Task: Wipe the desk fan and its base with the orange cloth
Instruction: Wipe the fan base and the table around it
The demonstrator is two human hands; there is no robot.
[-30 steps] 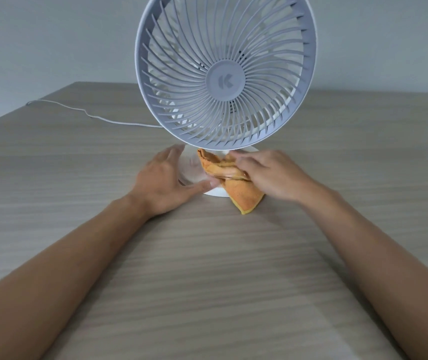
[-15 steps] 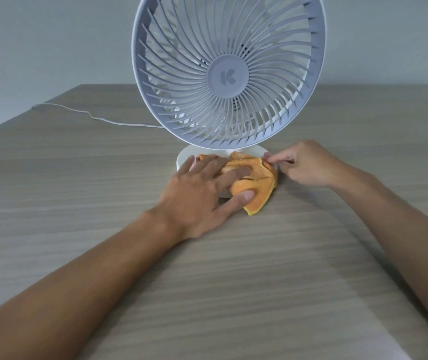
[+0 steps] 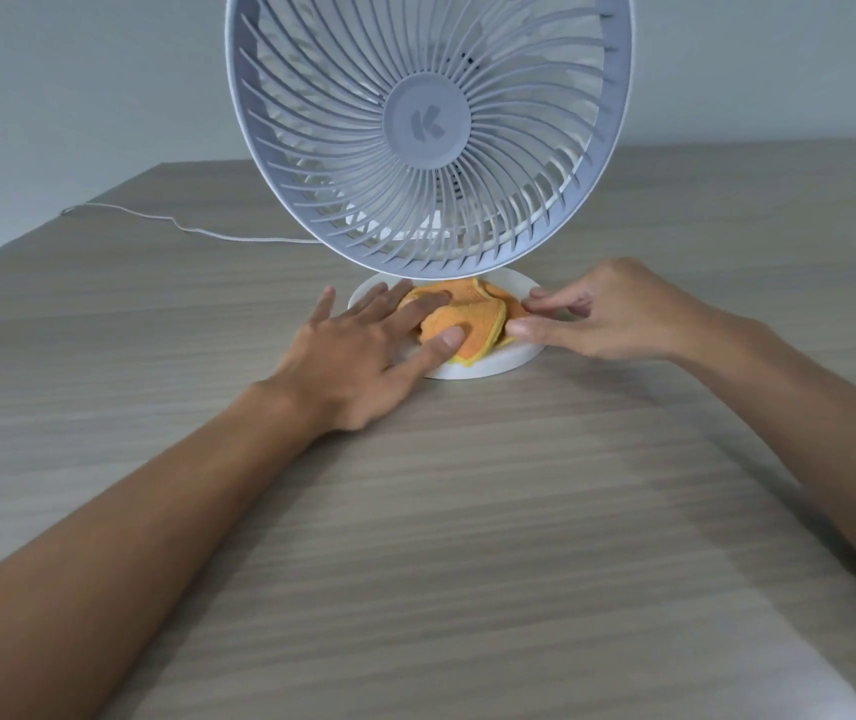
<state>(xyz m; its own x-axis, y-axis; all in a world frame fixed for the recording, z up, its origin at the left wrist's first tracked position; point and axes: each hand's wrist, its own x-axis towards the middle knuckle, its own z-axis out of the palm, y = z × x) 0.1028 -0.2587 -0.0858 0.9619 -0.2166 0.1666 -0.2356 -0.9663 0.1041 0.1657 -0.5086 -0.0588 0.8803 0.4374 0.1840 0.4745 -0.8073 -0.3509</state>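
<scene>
A white desk fan [image 3: 428,127] with a round grille stands upright on its round white base [image 3: 498,363] at the table's middle. The crumpled orange cloth [image 3: 467,319] lies on top of the base under the grille. My left hand [image 3: 363,350] lies flat over the cloth's left side, fingers spread and pressing it onto the base. My right hand [image 3: 602,314] rests at the base's right edge, its thumb and fingertips touching the cloth's right end with the fingers fairly straight.
The fan's thin white cord [image 3: 182,228] runs leftward across the wooden table [image 3: 467,537] to its far left edge. A plain grey wall stands behind the table.
The cloth passed from my right hand to under my left hand, which slid right onto the base. My right hand moved to the base's right edge. The cloth now sits fully on the base.
</scene>
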